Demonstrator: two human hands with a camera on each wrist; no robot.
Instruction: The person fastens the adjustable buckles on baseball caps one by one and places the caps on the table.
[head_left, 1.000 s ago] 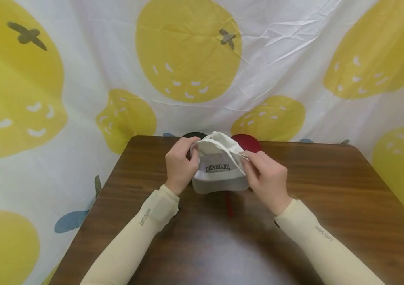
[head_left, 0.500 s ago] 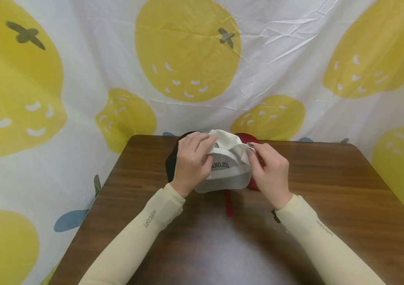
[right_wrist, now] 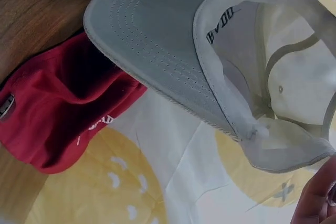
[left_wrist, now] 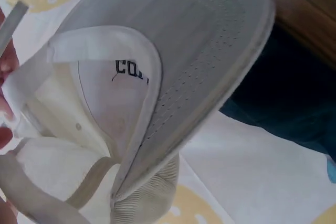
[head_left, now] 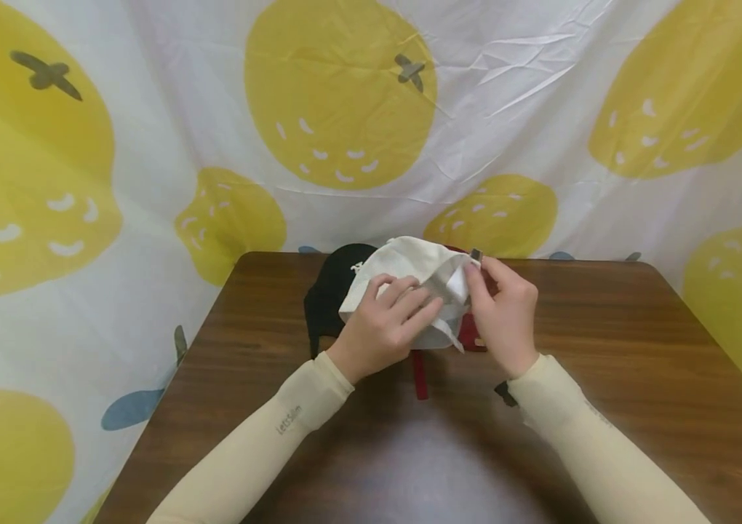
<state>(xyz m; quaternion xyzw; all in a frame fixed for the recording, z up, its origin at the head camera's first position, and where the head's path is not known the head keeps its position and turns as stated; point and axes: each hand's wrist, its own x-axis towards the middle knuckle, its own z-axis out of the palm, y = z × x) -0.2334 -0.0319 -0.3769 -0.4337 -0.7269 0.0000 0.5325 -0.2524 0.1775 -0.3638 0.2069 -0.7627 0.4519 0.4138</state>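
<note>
Both hands hold a white baseball cap [head_left: 404,255] above the table, its inside facing me and its grey brim underside [right_wrist: 152,40] below the opening. The lettering inside shows reversed. My right hand [head_left: 507,309] pinches the back strap beside a small metal buckle [head_left: 476,255]. Across the near side of the cap, my left hand [head_left: 387,327] grips the edge with bent, spread fingers; its thumb is hidden. A loose strap end [head_left: 452,336] sticks out past the left fingertips. In the left wrist view, a pale strap [left_wrist: 31,192] loops across the near corner.
Behind the white cap, a black cap [head_left: 328,291] lies to the left on the brown wooden table [head_left: 607,349]. A red cap [right_wrist: 68,103] lies to the right, mostly covered, its red strap [head_left: 420,375] pointing toward me. A lemon-print cloth [head_left: 345,87] hangs behind.
My left hand has moved right and down across the cap, toward the right hand. The cap has turned, so its inside lettering no longer shows in the head view. The right hand rose slightly.
</note>
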